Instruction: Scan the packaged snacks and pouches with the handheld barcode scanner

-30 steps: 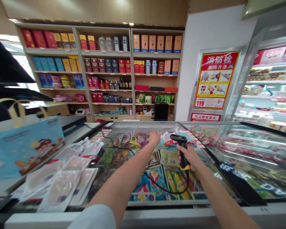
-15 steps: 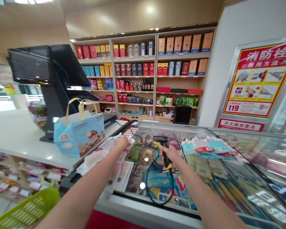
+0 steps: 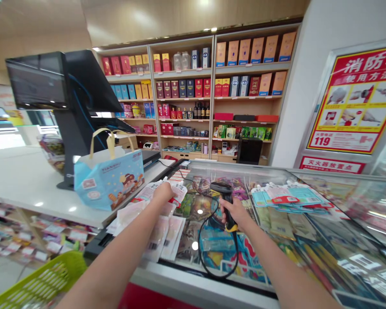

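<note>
My right hand (image 3: 234, 212) is wrapped round the handle of a black and yellow barcode scanner (image 3: 221, 187), held over the glass top of a freezer (image 3: 193, 214). A black cable loops down from its handle. On the left part of the glass, my left hand (image 3: 164, 194) is closed on a white pouch (image 3: 180, 192) with a spout, at the top of a pile of similar pouches. Flat clear-and-white packets (image 3: 157, 236) lie nearer me, below that hand. To the right of the scanner sits a stack of blue and white pouches (image 3: 289, 196).
A blue paper bag (image 3: 111, 180) stands on the white counter (image 3: 25, 171) at left, beside a black checkout screen (image 3: 38, 81). A green basket (image 3: 38, 283) is at lower left. Shelves of boxes (image 3: 186, 88) line the back.
The view has shifted slightly. The scanner has tilted, its head angled more toward the right. My left hand stays at the pouches, and the white pouch it holds shows more to the right.
</note>
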The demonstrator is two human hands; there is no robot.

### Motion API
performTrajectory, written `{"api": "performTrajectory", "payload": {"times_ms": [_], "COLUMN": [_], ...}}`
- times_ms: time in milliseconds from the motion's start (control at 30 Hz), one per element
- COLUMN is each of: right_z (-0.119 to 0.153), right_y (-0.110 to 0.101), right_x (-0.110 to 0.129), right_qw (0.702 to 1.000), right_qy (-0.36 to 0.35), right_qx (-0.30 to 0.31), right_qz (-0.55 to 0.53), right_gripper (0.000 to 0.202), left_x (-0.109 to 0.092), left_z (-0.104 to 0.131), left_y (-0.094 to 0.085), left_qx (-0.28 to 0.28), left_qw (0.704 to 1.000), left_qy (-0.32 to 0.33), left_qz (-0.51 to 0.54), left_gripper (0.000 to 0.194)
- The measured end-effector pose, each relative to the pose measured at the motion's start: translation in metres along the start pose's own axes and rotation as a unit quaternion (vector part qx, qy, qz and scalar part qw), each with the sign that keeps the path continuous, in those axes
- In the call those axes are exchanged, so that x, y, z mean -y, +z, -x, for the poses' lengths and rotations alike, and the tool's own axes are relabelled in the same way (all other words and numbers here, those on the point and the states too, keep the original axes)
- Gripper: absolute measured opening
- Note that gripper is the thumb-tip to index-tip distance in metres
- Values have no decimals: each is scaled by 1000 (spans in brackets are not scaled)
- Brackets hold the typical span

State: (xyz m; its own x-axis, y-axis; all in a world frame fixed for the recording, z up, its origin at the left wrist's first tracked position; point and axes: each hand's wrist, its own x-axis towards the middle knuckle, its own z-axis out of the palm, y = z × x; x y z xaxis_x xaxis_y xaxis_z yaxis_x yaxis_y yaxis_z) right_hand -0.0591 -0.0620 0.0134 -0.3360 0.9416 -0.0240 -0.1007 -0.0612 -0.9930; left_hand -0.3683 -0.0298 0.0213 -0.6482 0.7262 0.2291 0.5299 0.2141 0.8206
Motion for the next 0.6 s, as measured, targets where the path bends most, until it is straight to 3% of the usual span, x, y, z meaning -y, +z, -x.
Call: {"api": "performTrajectory", "payload": {"times_ms": [100, 200, 400, 467, 600], "right_z": [0, 3, 6, 5, 5], "right_y": [3, 5, 7, 6, 7], "right_x": [2, 2, 0, -1, -3], "right_qw": [1000, 1000, 998, 997, 996], "right_qy": [2, 9, 0, 11, 14], "right_qx": [1, 16, 60, 68, 73], "right_qz": [-12, -12, 6, 29, 57], "right_gripper": [31, 33, 40, 41, 42], "left_x": [-10, -22, -41, -41, -33], "left_z": [-3, 1, 22, 26, 27], "left_y": [0, 11, 61, 76, 92], "left_qx": [56, 72, -102, -125, -118], "left_qw": [996, 996, 962, 959, 963], "left_qy": [-45, -52, -4, 2, 5], "left_qz": [-45, 22, 255, 255, 240], "left_gripper": [43, 29, 21, 21, 22]}}
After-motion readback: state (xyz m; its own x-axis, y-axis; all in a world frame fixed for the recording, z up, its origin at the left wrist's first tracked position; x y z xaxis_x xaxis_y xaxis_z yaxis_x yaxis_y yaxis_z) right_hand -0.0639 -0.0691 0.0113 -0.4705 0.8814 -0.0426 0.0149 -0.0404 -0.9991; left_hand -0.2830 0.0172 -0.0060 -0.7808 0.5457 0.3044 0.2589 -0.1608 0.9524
